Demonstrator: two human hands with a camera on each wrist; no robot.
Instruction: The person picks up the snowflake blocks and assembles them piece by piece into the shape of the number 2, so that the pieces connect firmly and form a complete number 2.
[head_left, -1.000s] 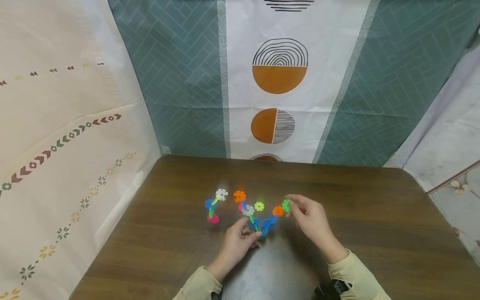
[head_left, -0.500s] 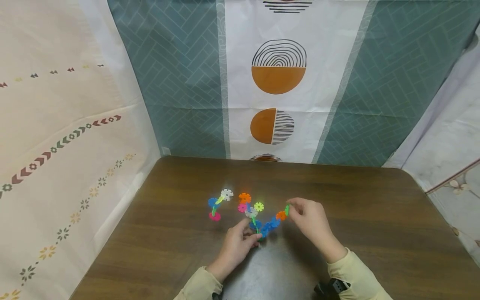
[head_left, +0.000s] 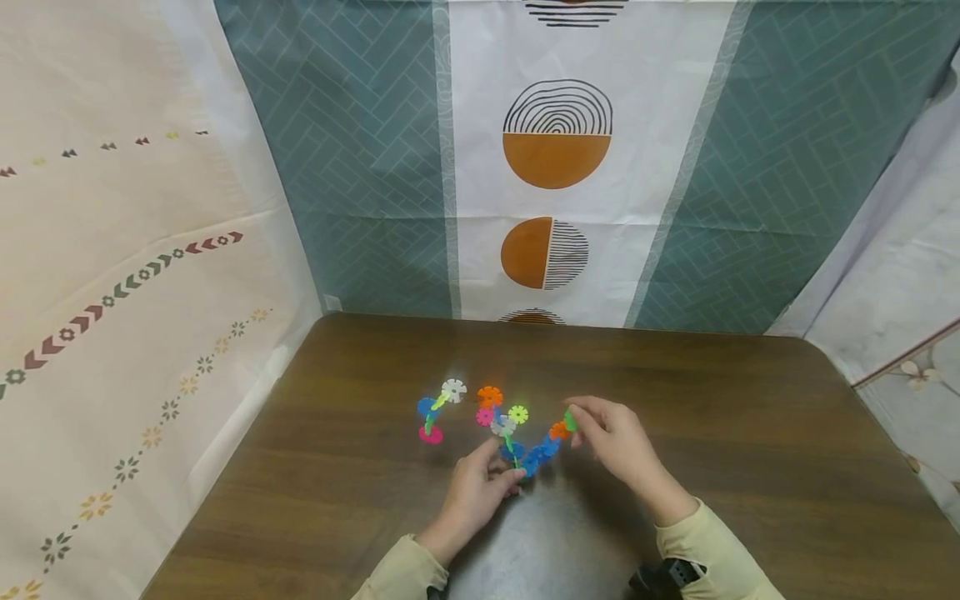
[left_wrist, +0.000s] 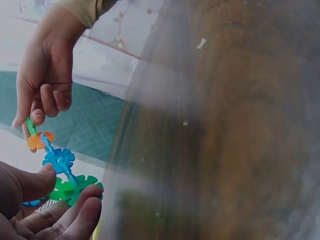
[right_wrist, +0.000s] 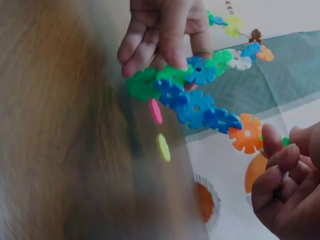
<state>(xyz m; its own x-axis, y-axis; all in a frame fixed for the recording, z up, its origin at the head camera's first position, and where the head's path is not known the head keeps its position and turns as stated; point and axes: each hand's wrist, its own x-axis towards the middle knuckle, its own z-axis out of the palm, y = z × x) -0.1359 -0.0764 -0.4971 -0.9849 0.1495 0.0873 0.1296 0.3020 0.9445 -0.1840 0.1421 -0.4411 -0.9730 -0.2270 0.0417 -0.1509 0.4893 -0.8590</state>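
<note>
A V-shaped chain of slotted plastic snowflake discs (head_left: 538, 455) hangs between both hands over the table. My left hand (head_left: 472, 490) pinches it at the bend, thumb and fingers around a green disc (left_wrist: 75, 188). One arm of the V runs through blue discs (right_wrist: 195, 108) to an orange disc (right_wrist: 246, 134). At that arm's end my right hand (head_left: 619, 435) pinches a small green disc (head_left: 571, 419), mostly covered by the fingers in the right wrist view. Away from me, the other arm runs through a white disc (head_left: 503, 426) to another orange disc (head_left: 490, 397).
Left of the V, a curved run of discs includes a white one (head_left: 453, 391), a blue one (head_left: 427, 407) and a pink one (head_left: 431, 435). A pink disc (right_wrist: 156, 111) and a yellow disc (right_wrist: 163, 147) lie on the brown table (head_left: 720, 400). Patterned cloths (head_left: 360, 167) hang around it.
The V's far arm and the curved run have shifted slightly right. The green disc in my right hand turned edge-on, then tilted, drifting a little left lately. My left hand has hardly moved.
</note>
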